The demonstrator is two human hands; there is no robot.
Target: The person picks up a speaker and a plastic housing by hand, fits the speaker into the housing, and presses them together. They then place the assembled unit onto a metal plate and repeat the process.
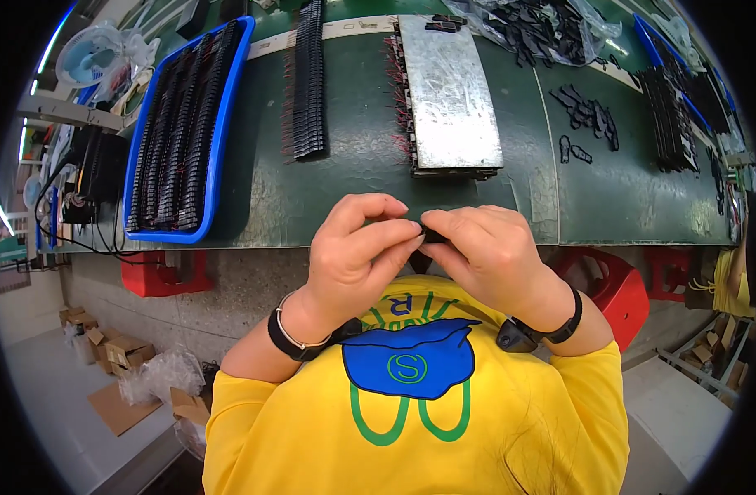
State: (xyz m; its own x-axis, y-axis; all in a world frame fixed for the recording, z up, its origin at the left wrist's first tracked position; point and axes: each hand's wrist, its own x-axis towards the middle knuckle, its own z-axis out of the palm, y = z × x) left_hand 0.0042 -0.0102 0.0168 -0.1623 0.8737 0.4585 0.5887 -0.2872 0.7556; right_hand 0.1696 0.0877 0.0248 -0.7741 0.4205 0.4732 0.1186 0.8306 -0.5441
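Note:
Just off the table's front edge, my two hands meet in front of my chest. A small black part (pixel 432 237) sits between their fingertips, mostly covered, so its exact kind does not show. My left hand (pixel 355 249) is closed in a pinch at the part's left side. From the other side, my right hand (pixel 487 246) grips it between thumb and forefinger. Beyond the hands a silver metal plate (pixel 452 91) lies on a block of black parts with thin red wires (pixel 400 107) along its left side. Left of it runs a long row of black parts (pixel 310 91).
A blue tray (pixel 213 181) packed with rows of black parts stands at the left. Loose black pieces (pixel 588 115) lie at the right, below a clear bag (pixel 551 29) of similar pieces. Stacked black strips (pixel 668 124) are farther right. Red stools (pixel 617 289) stand under the green table (pixel 353 181).

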